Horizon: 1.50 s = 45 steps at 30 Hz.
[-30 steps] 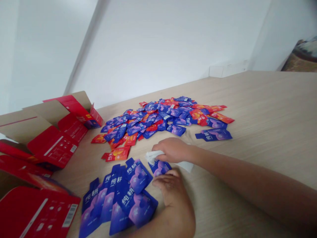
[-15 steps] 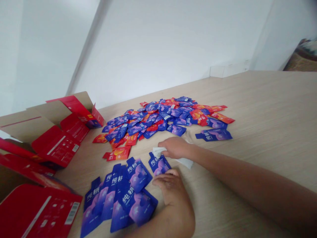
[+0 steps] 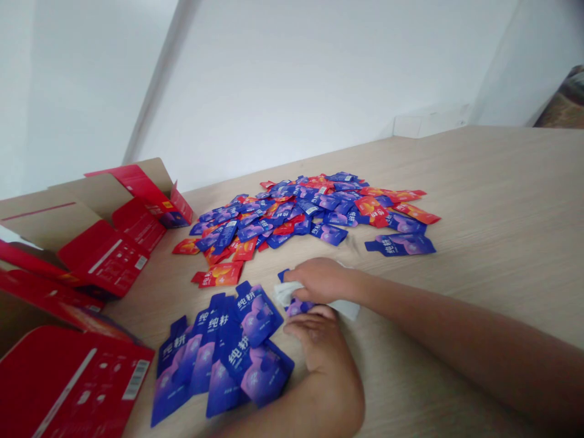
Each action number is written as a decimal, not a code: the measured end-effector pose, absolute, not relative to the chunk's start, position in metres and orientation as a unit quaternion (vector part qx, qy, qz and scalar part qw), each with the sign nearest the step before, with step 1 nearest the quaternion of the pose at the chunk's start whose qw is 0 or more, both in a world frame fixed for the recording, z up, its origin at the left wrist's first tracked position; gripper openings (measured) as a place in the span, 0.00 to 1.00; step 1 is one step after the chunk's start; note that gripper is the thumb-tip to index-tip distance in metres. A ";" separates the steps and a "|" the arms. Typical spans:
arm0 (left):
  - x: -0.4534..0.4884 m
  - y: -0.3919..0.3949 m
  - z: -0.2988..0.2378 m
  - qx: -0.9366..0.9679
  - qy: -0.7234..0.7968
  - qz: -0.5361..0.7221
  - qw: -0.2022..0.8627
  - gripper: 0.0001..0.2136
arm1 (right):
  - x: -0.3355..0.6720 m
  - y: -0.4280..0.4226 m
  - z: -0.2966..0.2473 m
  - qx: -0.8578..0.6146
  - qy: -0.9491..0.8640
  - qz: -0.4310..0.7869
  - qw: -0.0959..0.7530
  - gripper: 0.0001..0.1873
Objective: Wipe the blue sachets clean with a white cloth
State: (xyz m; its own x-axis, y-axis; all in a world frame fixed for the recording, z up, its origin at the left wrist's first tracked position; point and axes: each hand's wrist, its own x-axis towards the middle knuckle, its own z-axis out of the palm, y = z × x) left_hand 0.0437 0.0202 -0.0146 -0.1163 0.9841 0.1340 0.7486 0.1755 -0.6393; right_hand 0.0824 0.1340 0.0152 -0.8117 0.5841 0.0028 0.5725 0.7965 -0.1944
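My right hand [image 3: 322,280] is closed on a white cloth [image 3: 344,308] and presses it onto a blue pouch [image 3: 298,306] lying on the wooden table [image 3: 479,194]. My left hand [image 3: 323,347] rests just below, fingertips curled on the near edge of that pouch. To the left of it several blue pouches [image 3: 228,350] lie fanned out in an overlapping row. A big loose heap of blue and red pouches [image 3: 301,213] lies farther back, with one blue pouch [image 3: 401,244] apart at its right.
Open red cardboard boxes [image 3: 104,243] stand at the left edge, and a flat red box [image 3: 73,389] lies at the near left. A white wall rises behind the table.
My right hand slid the cloth back down over the blue pouch, covering most of it. The left hand stayed on the pouch's near edge. The view shifted slightly.
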 end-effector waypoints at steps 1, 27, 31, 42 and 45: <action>0.044 0.019 -0.014 -0.608 -0.717 0.204 0.272 0.17 | 0.085 0.140 0.013 -0.321 -0.942 0.088 0.037 0.18; 0.044 0.018 -0.012 -0.609 -0.694 0.249 0.291 0.16 | 0.097 0.148 0.021 -0.376 -0.924 0.038 0.058 0.17; 0.042 0.019 -0.011 -0.618 -0.681 0.246 0.306 0.18 | 0.088 0.127 0.031 -0.282 -0.954 0.070 0.071 0.16; 0.045 0.015 -0.012 -0.596 -0.673 0.270 0.345 0.17 | 0.096 0.157 0.005 -0.363 -0.929 0.036 0.058 0.17; 0.044 0.015 -0.012 -0.598 -0.675 0.271 0.336 0.17 | 0.098 0.155 0.012 -0.370 -0.925 0.032 0.078 0.17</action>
